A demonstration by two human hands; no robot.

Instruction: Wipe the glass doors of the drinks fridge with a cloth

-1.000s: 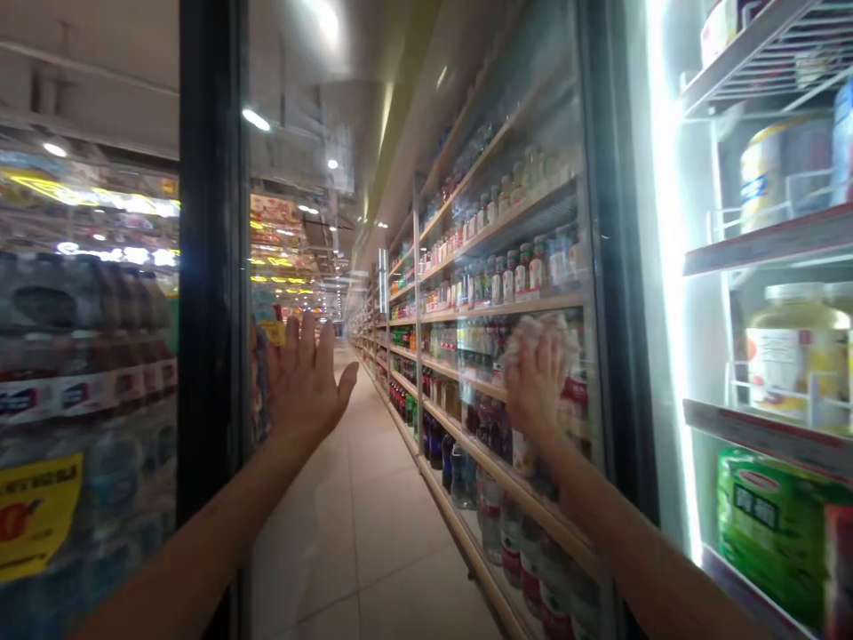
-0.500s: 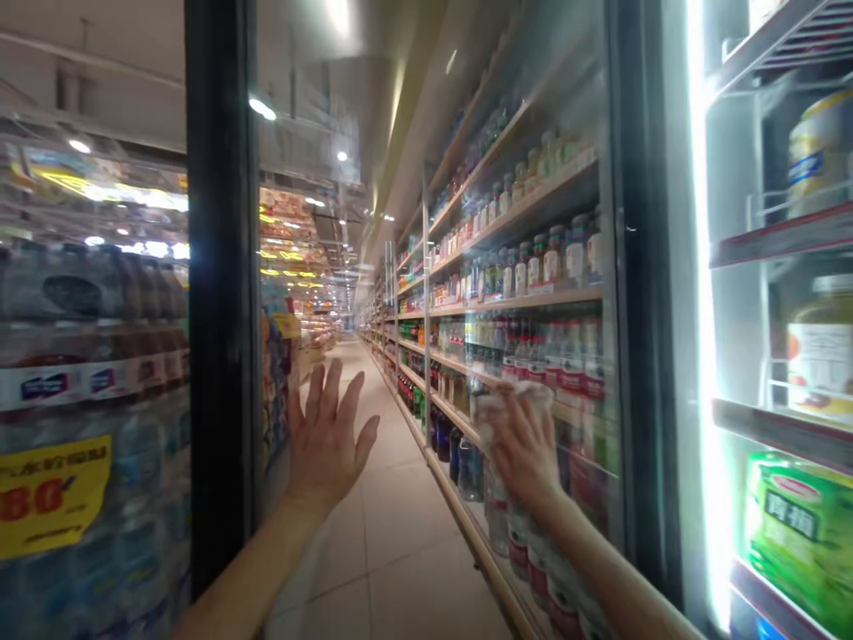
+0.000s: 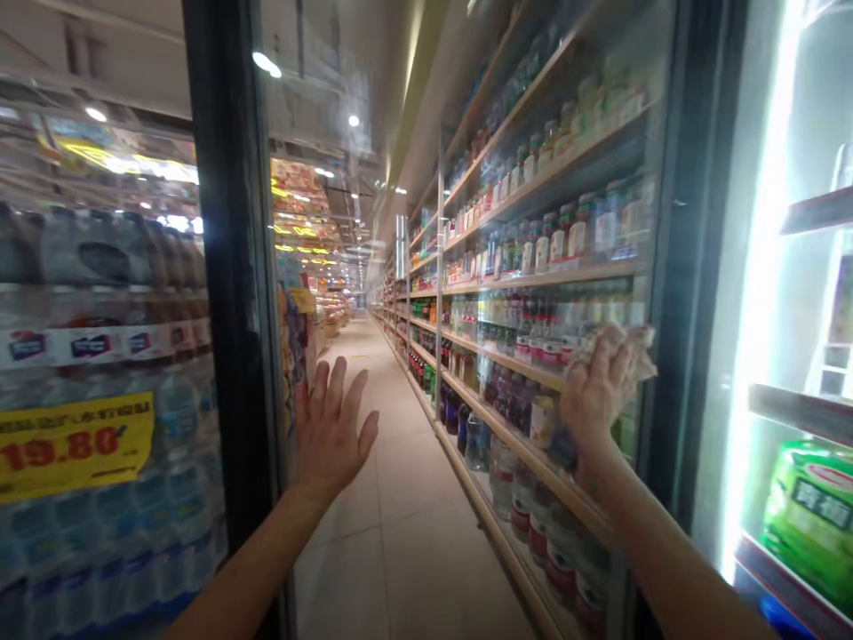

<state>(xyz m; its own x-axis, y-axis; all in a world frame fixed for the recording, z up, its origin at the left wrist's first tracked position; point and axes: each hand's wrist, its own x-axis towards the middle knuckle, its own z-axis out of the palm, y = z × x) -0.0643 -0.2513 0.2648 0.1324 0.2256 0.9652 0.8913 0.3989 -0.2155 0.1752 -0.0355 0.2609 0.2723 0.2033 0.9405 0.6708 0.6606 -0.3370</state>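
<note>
An open glass fridge door stands in front of me, with a black frame on its left and right. My left hand lies flat on the glass near the left frame, fingers spread. My right hand presses a crumpled white cloth against the glass close to the right frame. Through the pane I see a long shop aisle and shelves of bottles.
The lit fridge interior on the right holds shelves and a green pack. Stacked water bottles with a yellow price tag fill the left. Drink shelves line the tiled aisle behind the glass.
My right hand with the cloth went down and left over the glass, then back up to the right near the frame. My left hand slid lower and stays flat on the pane.
</note>
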